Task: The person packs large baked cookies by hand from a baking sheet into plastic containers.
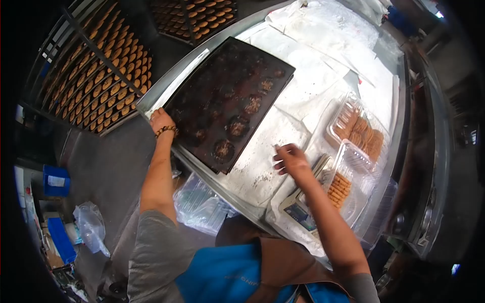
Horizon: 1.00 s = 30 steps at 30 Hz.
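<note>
A dark baking tray (202,96), stained with round marks and crumbs, lies on the white-covered table, with another tray edge showing beneath it. My left hand (161,121), a beaded bracelet on its wrist, is at the tray's left corner; its fingers are partly hidden at the edge. Over the white cover, right of the tray, my right hand (291,159) hovers with fingers apart and nothing in them. Beyond it are a clear box of brown cookies (359,132) and an open clear box with stacked cookies (339,191).
Racks full of round cookies (108,93) stand at the upper left. A scale (298,211) sits at the table's near edge. Clear plastic containers (199,204) lie below the table edge. Blue bins (56,180) and a plastic bag (91,227) are on the left.
</note>
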{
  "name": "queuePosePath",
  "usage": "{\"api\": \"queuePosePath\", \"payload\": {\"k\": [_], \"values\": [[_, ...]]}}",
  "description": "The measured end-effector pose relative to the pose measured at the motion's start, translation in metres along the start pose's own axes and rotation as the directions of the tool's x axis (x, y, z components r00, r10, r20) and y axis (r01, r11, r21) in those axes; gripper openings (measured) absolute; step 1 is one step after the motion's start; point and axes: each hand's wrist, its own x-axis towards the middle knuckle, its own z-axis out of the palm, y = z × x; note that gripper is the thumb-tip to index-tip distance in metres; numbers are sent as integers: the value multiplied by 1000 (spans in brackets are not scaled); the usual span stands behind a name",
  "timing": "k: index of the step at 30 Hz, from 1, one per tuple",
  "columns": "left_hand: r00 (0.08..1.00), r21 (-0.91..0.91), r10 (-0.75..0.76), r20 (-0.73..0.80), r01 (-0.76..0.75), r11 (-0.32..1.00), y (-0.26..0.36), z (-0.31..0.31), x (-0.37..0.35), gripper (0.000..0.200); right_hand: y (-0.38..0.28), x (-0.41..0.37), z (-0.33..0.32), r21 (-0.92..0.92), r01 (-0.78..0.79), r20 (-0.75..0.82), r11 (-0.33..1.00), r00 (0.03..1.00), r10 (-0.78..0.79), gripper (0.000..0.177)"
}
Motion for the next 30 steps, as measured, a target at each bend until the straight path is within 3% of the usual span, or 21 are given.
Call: {"api": "queuePosePath", "payload": {"k": [2,5,11,17,18,19,20,21,22,23,24,26,27,30], "values": [[982,70,-33,186,20,997,-6,-3,14,31,24,32,23,26,-53,15,998,998,53,51],[983,95,-77,168,61,994,-17,25,36,30,43,58,41,-31,-127,53,991,990,128,58],[985,56,-1,173,-9,998,-35,18,53,24,71,110,77,-2,-212,146,977,967,210,67],[995,-41,-5,98,9,999,-52,-1,54,16,66,118,105,-88,-125,227,988,963,142,59],[995,-135,13,104,1,991,-59,-4,52,20,65,117,106,-84,-130,226,988,963,146,59],[994,-228,30,109,-5,974,-66,-9,50,25,66,116,106,-152,-116,144,981,980,138,55],[991,-298,126,46,-106,949,-76,-14,45,38,67,115,106,-221,-109,61,969,990,125,52],[990,-295,133,51,-112,949,-80,-21,42,38,78,113,108,-215,-117,59,970,989,132,52],[976,-256,202,78,-177,950,-82,-28,40,41,91,110,112,-370,130,-147,920,969,-196,49],[956,-218,273,106,-246,945,-82,-32,37,45,103,112,115,-555,304,-284,774,806,-519,47],[950,-215,293,110,-265,940,-83,-31,29,45,83,95,116,-460,281,-415,842,770,-484,44],[962,-165,272,-36,-274,947,-81,-26,14,46,53,72,106,-424,216,-449,879,793,-411,43],[967,-139,253,37,-246,959,-73,-36,9,46,47,62,99,-396,166,-460,903,816,-351,42],[957,-233,290,-2,-282,931,-53,-44,7,47,36,48,79,-351,122,-488,928,823,-292,40]]}}
